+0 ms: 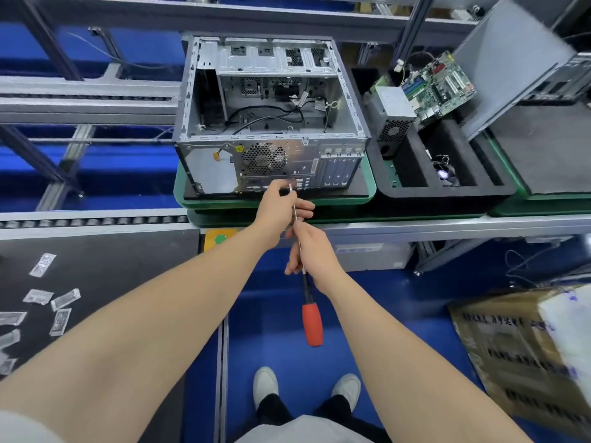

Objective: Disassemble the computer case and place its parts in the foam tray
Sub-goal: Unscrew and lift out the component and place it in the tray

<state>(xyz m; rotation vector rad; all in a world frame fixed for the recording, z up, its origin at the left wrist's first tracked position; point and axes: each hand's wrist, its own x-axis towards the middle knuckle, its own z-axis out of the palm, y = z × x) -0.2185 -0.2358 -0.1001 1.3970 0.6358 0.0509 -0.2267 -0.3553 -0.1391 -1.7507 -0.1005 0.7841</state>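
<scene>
Red-handled screwdriver [311, 324]: both hands pinch its shaft, left hand [281, 204] near the tip, right hand [308, 251] lower. I'd shift to the handle before tackling the computer case [271, 123].

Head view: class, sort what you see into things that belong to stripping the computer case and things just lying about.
In the job: computer case; foam tray; motherboard; power supply; screwdriver, gripped by left hand and right hand.
Lying about: foil packets; cardboard box.
</scene>
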